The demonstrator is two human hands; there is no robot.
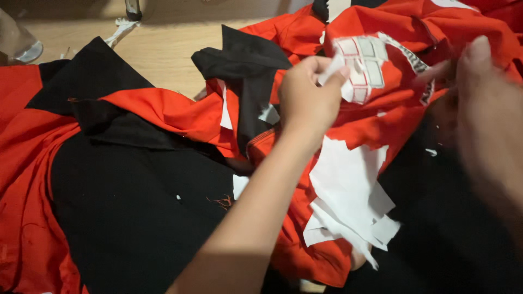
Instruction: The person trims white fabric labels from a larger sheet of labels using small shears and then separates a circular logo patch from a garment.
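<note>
An orange-red and black garment lies bunched across a wooden table. My left hand is at the middle and pinches a white paper backing with a grid of squares, which lies on the orange cloth. My right hand is blurred at the right edge, its fingers pressed on the orange fabric beside a white embroidered patch edge. Torn white paper scraps hang below my left wrist.
A black fabric panel covers the lower left. A black collar piece sticks up at the centre. A clear glass object stands at the far left corner. A metal post rises at the table's back.
</note>
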